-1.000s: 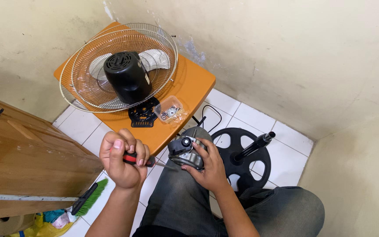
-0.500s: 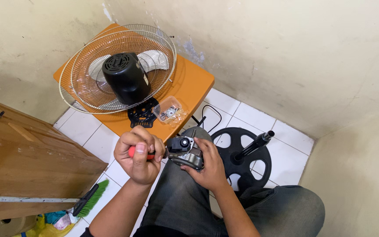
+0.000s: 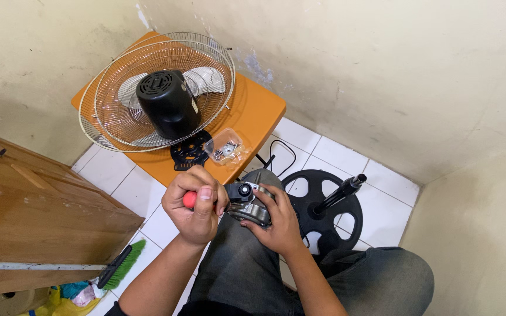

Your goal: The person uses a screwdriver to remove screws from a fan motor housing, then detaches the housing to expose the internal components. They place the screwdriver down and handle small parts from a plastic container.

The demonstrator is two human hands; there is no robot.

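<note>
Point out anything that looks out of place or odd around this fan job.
The fan is in pieces: grille and black motor cover lie on the orange table, while the base sits alone on the floor. The wall paint is chipped behind the table. Nothing looks spilled.

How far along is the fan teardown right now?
Done: the wire guard and black motor cover lie on the orange table, screws sit in a clear bag, and the round base with its pole stands apart on the tiles. In hand: the right hand steadies the motor on the lap while the left hand works a red-handled screwdriver at it. Left: the motor itself remains assembled.
</note>
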